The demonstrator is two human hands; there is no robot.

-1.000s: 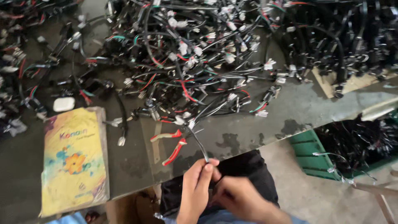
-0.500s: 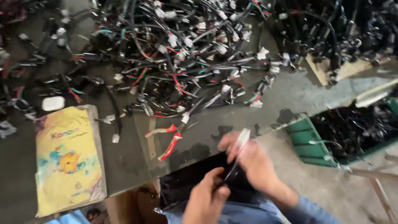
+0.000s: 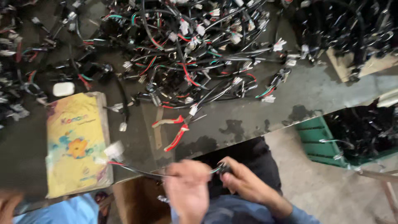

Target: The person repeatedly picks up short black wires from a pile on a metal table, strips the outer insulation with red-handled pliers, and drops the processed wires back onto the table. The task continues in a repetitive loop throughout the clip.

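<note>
Since a moment ago the left hand (image 3: 188, 186) and right hand (image 3: 244, 182) moved lower, now both pinching one wire harness (image 3: 137, 170) stretched toward its white connector (image 3: 114, 150), so work on it goes on.

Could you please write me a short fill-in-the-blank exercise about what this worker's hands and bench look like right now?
1. Both the left hand and the right hand grip one black ____.
2. Its white connector lies over the ____ booklet.
3. The pliers on the table have ____ handles.
4. The crate beside the table is ____.

Missing words: cable; yellow; red; green
</note>
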